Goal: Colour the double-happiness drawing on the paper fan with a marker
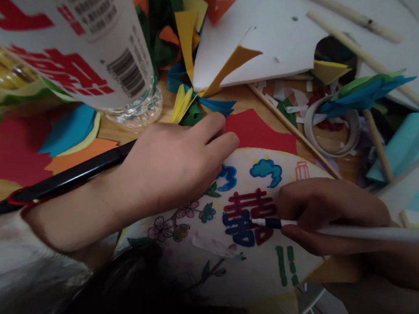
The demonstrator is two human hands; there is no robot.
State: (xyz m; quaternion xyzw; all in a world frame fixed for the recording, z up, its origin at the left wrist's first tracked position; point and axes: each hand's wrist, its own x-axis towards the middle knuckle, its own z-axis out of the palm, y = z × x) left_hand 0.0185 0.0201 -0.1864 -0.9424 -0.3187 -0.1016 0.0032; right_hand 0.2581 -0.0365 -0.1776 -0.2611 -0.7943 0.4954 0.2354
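My right hand (pixel 331 210) grips a white marker pen (pixel 370 233) with a dark blue band near its tip. The tip touches a red character (pixel 251 197), whose lower left part is dark blue. Under it lies a white rounded sheet of paper (pixel 249 280) decorated with blue clouds, pink flowers and green strokes. Across the sheet's upper left edge rests my left hand (pixel 184 164), fingers curled and pressed together; its fingertips are hidden, so whatever it holds does not show. A long black stick-like object (pixel 75 173) passes behind the left wrist.
A clear bottle (pixel 125 71) with a white and red label stands at upper left. Coloured paper pieces (pixel 71 130), wooden sticks (pixel 295 125), a tape roll (pixel 331 127) and white foam board (pixel 259 50) crowd the wooden table. Dark hair blurs the bottom.
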